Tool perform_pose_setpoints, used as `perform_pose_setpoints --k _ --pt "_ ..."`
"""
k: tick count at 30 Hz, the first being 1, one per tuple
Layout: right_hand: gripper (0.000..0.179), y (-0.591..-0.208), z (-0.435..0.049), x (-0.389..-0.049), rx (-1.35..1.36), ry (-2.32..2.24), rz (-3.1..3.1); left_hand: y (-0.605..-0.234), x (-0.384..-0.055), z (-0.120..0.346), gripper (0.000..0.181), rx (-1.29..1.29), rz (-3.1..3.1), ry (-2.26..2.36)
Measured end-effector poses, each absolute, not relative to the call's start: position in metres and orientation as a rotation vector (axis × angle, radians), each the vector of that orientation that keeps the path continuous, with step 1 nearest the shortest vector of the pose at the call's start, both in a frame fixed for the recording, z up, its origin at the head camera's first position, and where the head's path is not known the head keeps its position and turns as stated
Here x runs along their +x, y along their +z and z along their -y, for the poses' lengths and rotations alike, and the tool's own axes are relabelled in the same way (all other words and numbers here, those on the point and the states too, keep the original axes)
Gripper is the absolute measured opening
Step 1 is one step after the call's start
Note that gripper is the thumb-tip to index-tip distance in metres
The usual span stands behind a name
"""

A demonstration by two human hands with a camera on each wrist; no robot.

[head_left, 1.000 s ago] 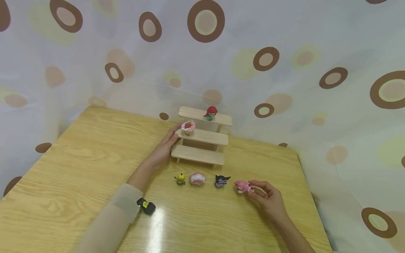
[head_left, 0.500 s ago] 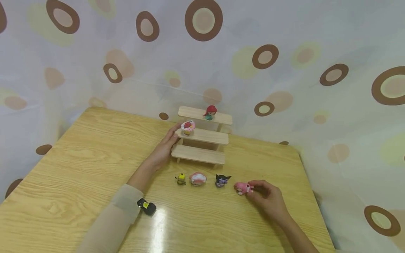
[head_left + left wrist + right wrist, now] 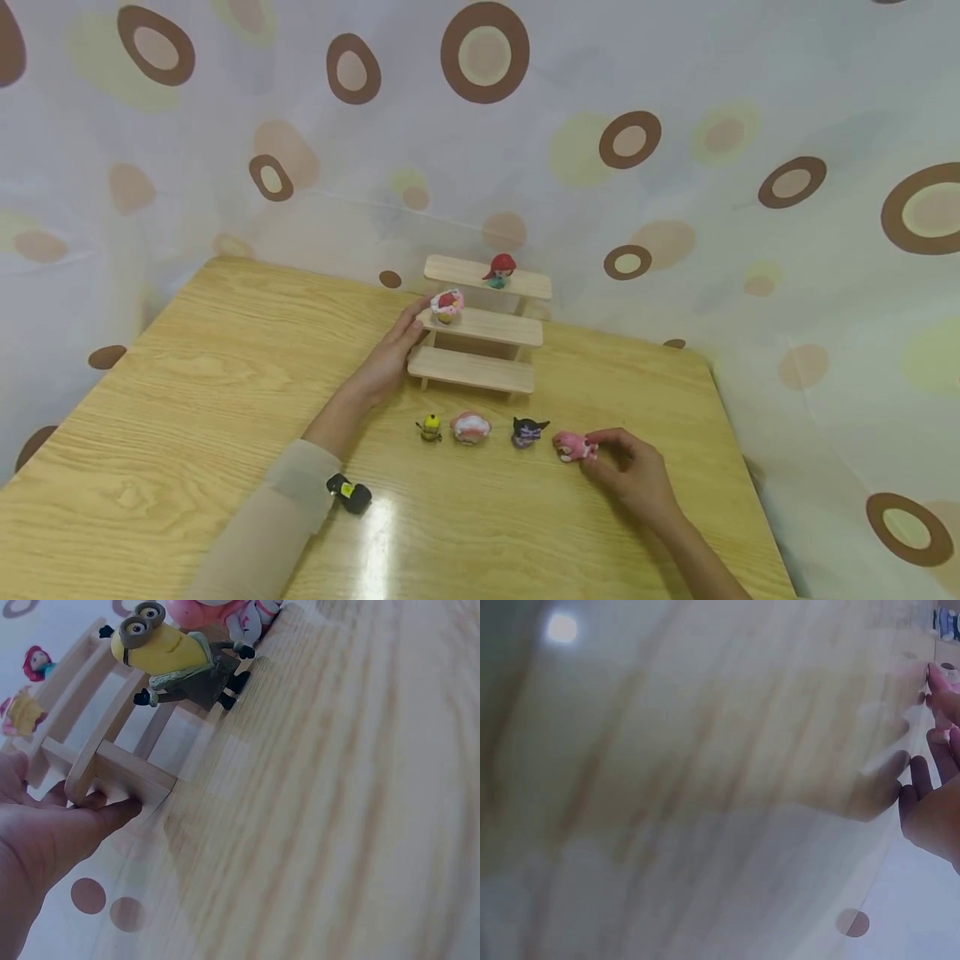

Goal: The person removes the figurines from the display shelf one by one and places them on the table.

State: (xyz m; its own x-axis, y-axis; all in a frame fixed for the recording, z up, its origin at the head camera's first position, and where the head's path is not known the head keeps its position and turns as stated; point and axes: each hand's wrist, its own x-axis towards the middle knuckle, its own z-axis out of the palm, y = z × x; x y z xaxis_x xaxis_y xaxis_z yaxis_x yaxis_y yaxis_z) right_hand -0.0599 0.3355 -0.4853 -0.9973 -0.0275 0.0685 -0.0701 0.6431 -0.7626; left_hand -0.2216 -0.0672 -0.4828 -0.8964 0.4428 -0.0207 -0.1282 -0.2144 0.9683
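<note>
A three-tier wooden display stand (image 3: 480, 367) stands at the back of the table. My left hand (image 3: 392, 350) holds its left end, with fingers against the side frame in the left wrist view. To the right, my right hand (image 3: 633, 473) pinches a pink figurine (image 3: 574, 447) lying on its side at the tabletop. In line with it stand a Minion figurine (image 3: 431, 427), a pink-and-white figurine (image 3: 471, 427) and a black-and-purple figurine (image 3: 529, 432). In the right wrist view, the pink figurine is mostly cut off at the edge.
A red-haired mermaid figurine (image 3: 500, 271) sits on the top tier. On the middle tier's left end is a pink-and-white topped figurine (image 3: 447, 306). A patterned cloth (image 3: 480, 167) hangs behind the wooden table (image 3: 225, 400). The left wrist wears a black strap (image 3: 349, 493).
My right hand and the pink figurine have shifted slightly left and lower, towards the black-and-purple figurine. The left hand keeps its place on the stand.
</note>
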Motion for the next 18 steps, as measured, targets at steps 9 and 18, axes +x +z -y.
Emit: perform_pose_setpoints --k 9,18 --pt "0.033 -0.4866 -0.3328 -0.0583 0.127 1.2 2.802 -0.4844 -0.2219 0.0662 0.049 0.372 -1.663 2.171" --pt "0.044 -0.4861 -0.3332 -0.0583 0.115 1.121 2.87 -0.4851 -0.2219 0.0668 0.049 0.355 -1.668 2.17"
